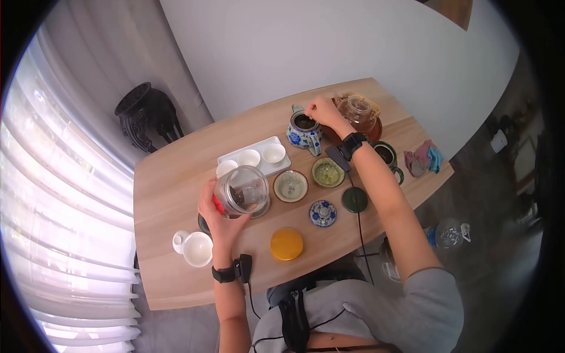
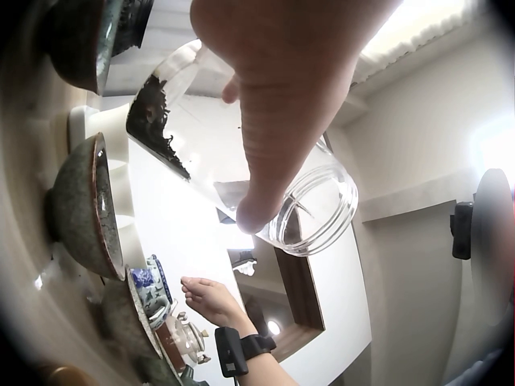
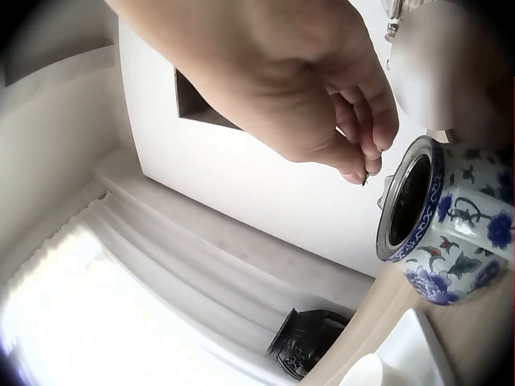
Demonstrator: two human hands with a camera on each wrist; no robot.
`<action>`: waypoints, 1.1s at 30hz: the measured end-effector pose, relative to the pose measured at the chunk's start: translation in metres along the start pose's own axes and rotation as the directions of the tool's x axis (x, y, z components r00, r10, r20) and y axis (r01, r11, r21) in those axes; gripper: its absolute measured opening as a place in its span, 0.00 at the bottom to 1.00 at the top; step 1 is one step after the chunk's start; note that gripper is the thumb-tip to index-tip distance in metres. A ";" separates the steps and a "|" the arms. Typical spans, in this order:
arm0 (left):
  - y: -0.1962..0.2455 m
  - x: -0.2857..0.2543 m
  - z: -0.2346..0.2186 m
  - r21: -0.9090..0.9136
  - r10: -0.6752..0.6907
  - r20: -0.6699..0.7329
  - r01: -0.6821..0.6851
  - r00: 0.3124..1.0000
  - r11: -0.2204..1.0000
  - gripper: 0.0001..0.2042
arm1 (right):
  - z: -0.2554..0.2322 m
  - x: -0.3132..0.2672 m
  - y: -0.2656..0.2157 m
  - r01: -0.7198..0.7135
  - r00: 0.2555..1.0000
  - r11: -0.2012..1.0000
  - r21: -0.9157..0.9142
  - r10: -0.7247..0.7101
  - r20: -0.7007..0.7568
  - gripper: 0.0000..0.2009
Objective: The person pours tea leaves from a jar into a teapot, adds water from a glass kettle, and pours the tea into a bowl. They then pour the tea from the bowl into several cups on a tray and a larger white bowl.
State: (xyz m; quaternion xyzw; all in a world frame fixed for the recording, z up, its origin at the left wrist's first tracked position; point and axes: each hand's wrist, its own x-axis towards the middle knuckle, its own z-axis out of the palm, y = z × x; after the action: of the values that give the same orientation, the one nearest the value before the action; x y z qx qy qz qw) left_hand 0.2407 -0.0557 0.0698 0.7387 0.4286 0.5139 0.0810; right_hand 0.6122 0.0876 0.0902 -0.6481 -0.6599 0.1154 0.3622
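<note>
My left hand (image 1: 219, 219) grips a clear glass jar (image 1: 254, 181) tilted over the near left of the table, its mouth uncovered. Dark loose tea leaves (image 2: 150, 121) lie along the jar's lower side and bottom. At the far side, my right hand (image 1: 325, 113) hangs over the open mouth of a blue-and-white floral teapot (image 3: 463, 265). Thumb and fingertips are together there, with a small dark bit of tea leaves (image 3: 366, 179) showing between them. Dark contents show inside the teapot. Its blue-and-white lid (image 1: 323, 213) lies on the table in front.
White cups (image 1: 273, 153) stand on a white tray (image 1: 284, 167). Two bowls (image 1: 291, 186), a yellow lid (image 1: 286, 244) and a dark green lid (image 1: 355, 200) lie mid-table. A glass teapot (image 1: 357, 112) is at the far right, near a cloth (image 1: 419, 160). A white pitcher (image 1: 198, 249) stands at left.
</note>
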 end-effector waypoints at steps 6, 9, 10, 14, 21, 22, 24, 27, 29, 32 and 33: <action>-0.004 0.000 0.006 -0.047 0.014 -0.012 -0.015 1.000 0.999 0.47 | -0.023 -0.040 -0.106 -0.088 0.976 0.818 0.569 -0.045 0.215 0.06; -0.001 0.001 0.005 -0.088 -0.017 0.018 0.019 1.000 0.996 0.47 | -0.026 -0.082 -0.174 -0.023 0.935 0.793 0.609 -0.199 0.294 0.06; -0.001 0.001 0.006 -0.066 -0.028 0.017 0.029 0.999 0.997 0.47 | -0.019 -0.094 -0.186 0.119 0.912 0.788 0.605 -0.328 0.248 0.06; -0.003 0.001 0.007 -0.172 -0.062 0.041 0.068 0.997 0.983 0.47 | 0.014 -0.115 -0.209 0.590 0.755 0.744 0.313 -0.646 0.112 0.06; 0.009 0.005 0.006 -0.126 -0.149 0.075 0.157 0.986 0.980 0.46 | 0.021 -0.124 -0.214 0.622 0.756 0.758 0.197 -0.647 0.103 0.04; 0.010 0.006 0.005 -0.092 -0.122 0.069 0.129 0.990 0.987 0.46 | 0.021 -0.127 -0.207 0.614 0.760 0.764 0.198 -0.640 0.112 0.04; 0.015 0.006 0.003 -0.063 -0.107 0.071 0.112 0.992 0.992 0.45 | 0.007 -0.135 -0.209 0.529 0.832 0.822 0.208 -0.551 0.064 0.04; 0.014 0.001 -0.002 -0.002 -0.174 0.055 0.174 0.983 0.985 0.46 | -0.011 -0.154 -0.199 0.276 0.957 0.900 0.337 -0.291 -0.007 0.07; 0.007 -0.002 -0.009 -0.016 -0.178 0.012 0.178 0.984 0.984 0.46 | -0.023 -0.172 -0.189 0.106 0.981 0.947 0.304 -0.149 0.121 0.07; 0.006 -0.004 -0.021 -0.031 -0.219 -0.028 0.218 0.975 0.975 0.46 | 0.002 -0.207 -0.159 0.202 0.922 0.972 0.121 -0.230 0.312 0.10; 0.005 -0.003 -0.024 -0.054 -0.238 -0.034 0.236 0.971 0.970 0.46 | 0.019 -0.221 -0.150 0.256 0.860 0.964 0.071 -0.261 0.438 0.14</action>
State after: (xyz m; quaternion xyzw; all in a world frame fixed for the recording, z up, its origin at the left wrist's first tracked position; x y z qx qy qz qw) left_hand 0.2234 -0.0689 0.0816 0.6694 0.5024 0.5259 0.1515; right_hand 0.4622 -0.1339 0.0976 -0.5084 -0.8052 0.2137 0.2180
